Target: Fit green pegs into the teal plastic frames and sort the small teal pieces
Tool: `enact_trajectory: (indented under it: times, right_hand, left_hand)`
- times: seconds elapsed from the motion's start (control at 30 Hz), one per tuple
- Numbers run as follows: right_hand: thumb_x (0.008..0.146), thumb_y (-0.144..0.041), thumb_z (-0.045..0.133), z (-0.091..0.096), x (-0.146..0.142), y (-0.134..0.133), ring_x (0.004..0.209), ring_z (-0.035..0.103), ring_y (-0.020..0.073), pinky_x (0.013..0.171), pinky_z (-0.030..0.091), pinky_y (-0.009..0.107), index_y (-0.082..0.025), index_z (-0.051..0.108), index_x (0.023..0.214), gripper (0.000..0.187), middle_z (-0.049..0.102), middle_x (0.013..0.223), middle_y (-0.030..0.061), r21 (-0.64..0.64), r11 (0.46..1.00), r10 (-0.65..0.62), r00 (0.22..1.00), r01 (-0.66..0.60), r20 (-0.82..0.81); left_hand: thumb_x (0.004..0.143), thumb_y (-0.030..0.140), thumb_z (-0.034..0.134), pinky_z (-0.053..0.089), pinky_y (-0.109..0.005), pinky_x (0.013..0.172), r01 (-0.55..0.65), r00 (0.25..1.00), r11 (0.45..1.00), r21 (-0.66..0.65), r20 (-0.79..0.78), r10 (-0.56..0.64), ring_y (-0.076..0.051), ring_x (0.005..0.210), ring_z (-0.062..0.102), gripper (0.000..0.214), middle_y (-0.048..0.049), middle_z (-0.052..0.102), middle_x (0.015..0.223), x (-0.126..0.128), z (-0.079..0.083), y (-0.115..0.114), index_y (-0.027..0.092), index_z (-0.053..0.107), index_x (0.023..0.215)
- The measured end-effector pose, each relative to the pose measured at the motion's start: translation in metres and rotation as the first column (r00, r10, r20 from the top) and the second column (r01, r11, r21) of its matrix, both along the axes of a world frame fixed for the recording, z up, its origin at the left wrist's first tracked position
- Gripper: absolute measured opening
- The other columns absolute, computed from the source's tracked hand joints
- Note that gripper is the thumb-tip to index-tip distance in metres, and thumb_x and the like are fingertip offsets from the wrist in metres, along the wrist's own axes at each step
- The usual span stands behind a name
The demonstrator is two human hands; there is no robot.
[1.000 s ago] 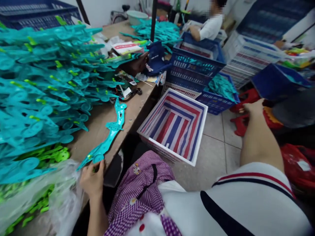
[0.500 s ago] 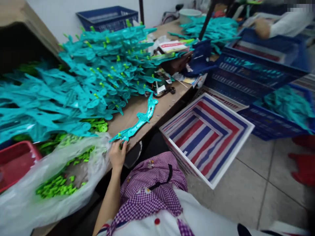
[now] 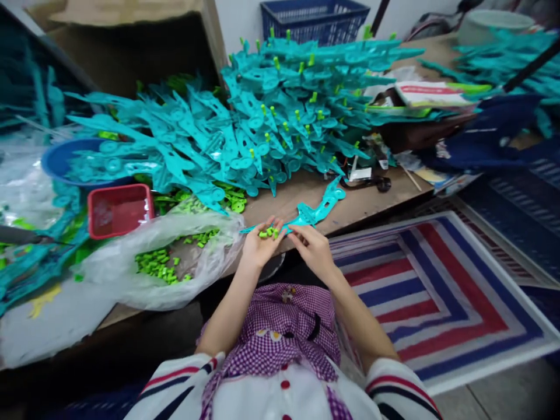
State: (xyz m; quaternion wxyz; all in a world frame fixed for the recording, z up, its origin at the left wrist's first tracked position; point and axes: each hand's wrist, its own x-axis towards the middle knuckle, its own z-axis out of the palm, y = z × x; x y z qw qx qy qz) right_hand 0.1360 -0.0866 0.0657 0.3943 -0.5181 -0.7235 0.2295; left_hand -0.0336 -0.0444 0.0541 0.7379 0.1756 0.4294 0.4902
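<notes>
My left hand [image 3: 259, 244] is palm up at the table's front edge, its fingers curled under several small bright-green plastic pegs [image 3: 269, 233]. Beside it, my right hand [image 3: 311, 249] has thumb and fingers pinched together by the pegs; whatever is between its fingertips is too small to make out. Just behind both hands lies a long, jagged turquoise plastic part [image 3: 321, 209], its near end partly hidden by my fingers. A clear plastic bag [image 3: 164, 298] with many loose green pegs [image 3: 156, 265] lies open to the left of my left hand.
A large heap of turquoise parts [image 3: 258, 128] fills the table's back. To the left are a red tray [image 3: 120, 211], a blue bowl [image 3: 65, 160] and a cardboard box [image 3: 131, 35]. A striped, white-rimmed bin [image 3: 437, 286] stands at the right. A blue crate [image 3: 315, 20] is behind.
The view has swung left. My right hand has come into view beside my left hand, which has turned palm up and now shows green pegs. The turquoise part still lies on the table.
</notes>
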Motion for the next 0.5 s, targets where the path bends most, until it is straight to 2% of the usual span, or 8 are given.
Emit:
enact_trajectory:
  times: [0.07,0.13,0.17,0.27,0.37,0.43,0.47,0.5]
  right_hand:
    - [0.099,-0.045,0.049,0.008,-0.022,0.024,0.092,0.067,0.0239,0.083,0.056,0.039,-0.028,0.068,0.121,0.034,0.069,0.110,0.0084,-0.005,0.998,0.064,0.997,-0.064,0.042]
    - [0.099,-0.044,0.049,0.015,-0.023,0.040,0.094,0.065,0.0252,0.084,0.054,0.040,-0.026,0.068,0.119,0.033,0.067,0.108,0.0097,-0.008,0.996,0.084,0.994,-0.084,0.071]
    - [0.099,-0.043,0.049,0.017,-0.019,0.045,0.094,0.064,0.0252,0.085,0.054,0.040,-0.025,0.069,0.115,0.031,0.066,0.105,0.0097,-0.003,0.996,0.084,0.994,-0.084,0.066]
    - [0.097,-0.041,0.054,0.018,-0.008,0.048,0.092,0.062,0.0234,0.084,0.052,0.038,-0.025,0.070,0.106,0.025,0.067,0.100,0.0083,0.015,0.997,0.080,0.997,-0.080,-0.015]
    - [0.094,-0.043,0.059,0.012,0.000,0.043,0.084,0.061,0.0199,0.078,0.052,0.035,-0.023,0.068,0.099,0.022,0.067,0.096,0.0058,0.019,0.999,0.051,0.988,-0.049,-0.144]
    - [0.091,-0.046,0.064,0.005,0.010,0.046,0.078,0.060,0.0173,0.074,0.051,0.032,-0.022,0.067,0.090,0.024,0.066,0.087,0.0033,0.010,0.999,-0.045,0.967,0.049,-0.251]
    - [0.089,-0.047,0.066,0.001,0.019,0.051,0.075,0.059,0.0160,0.072,0.050,0.031,-0.021,0.065,0.086,0.026,0.064,0.083,0.0019,-0.010,0.992,-0.121,0.941,0.124,-0.316]
    - [0.086,-0.050,0.068,-0.003,0.031,0.058,0.071,0.057,0.0146,0.068,0.049,0.029,-0.021,0.063,0.083,0.029,0.062,0.078,0.0005,-0.047,0.978,-0.207,0.901,0.204,-0.382]
  left_hand:
    - [0.094,0.017,0.029,0.057,-0.042,0.097,0.028,0.994,0.990,0.138,-0.106,-0.013,-0.023,0.120,0.064,0.042,-0.0146,0.072,0.111,0.010,0.009,0.014,0.015,0.069,0.107]
    - [0.094,0.015,0.026,0.056,-0.042,0.099,0.048,0.988,0.972,0.228,-0.156,-0.012,-0.024,0.125,0.061,0.046,-0.0146,0.070,0.120,0.018,0.017,0.025,0.016,0.066,0.116]
    - [0.095,0.014,0.026,0.055,-0.041,0.099,0.039,0.992,0.973,0.228,-0.129,-0.009,-0.023,0.127,0.060,0.046,-0.0139,0.069,0.124,0.022,0.021,0.029,0.016,0.065,0.119]
    - [0.096,0.013,0.029,0.056,-0.033,0.096,-0.038,0.996,0.998,0.058,0.079,0.034,-0.019,0.122,0.063,0.042,-0.0120,0.070,0.119,0.032,0.029,0.036,0.016,0.067,0.113]
    - [0.095,0.012,0.038,0.057,-0.025,0.084,-0.073,0.965,0.984,-0.163,0.237,0.111,-0.016,0.100,0.070,0.033,-0.0102,0.072,0.096,0.042,0.027,0.038,0.012,0.070,0.100]
    - [0.093,0.009,0.042,0.056,-0.022,0.076,-0.104,0.958,0.960,-0.259,0.233,0.167,-0.012,0.081,0.069,0.028,-0.0063,0.066,0.078,0.049,0.021,0.040,0.011,0.070,0.093]
    - [0.092,0.009,0.044,0.055,-0.021,0.072,-0.129,0.968,0.958,-0.256,0.179,0.179,-0.011,0.074,0.066,0.025,-0.0036,0.062,0.072,0.054,0.016,0.041,0.011,0.070,0.092]
    - [0.092,0.010,0.048,0.054,-0.020,0.070,-0.159,0.980,0.967,-0.200,0.086,0.179,-0.010,0.070,0.064,0.022,-0.0016,0.059,0.069,0.059,0.011,0.043,0.011,0.070,0.092]
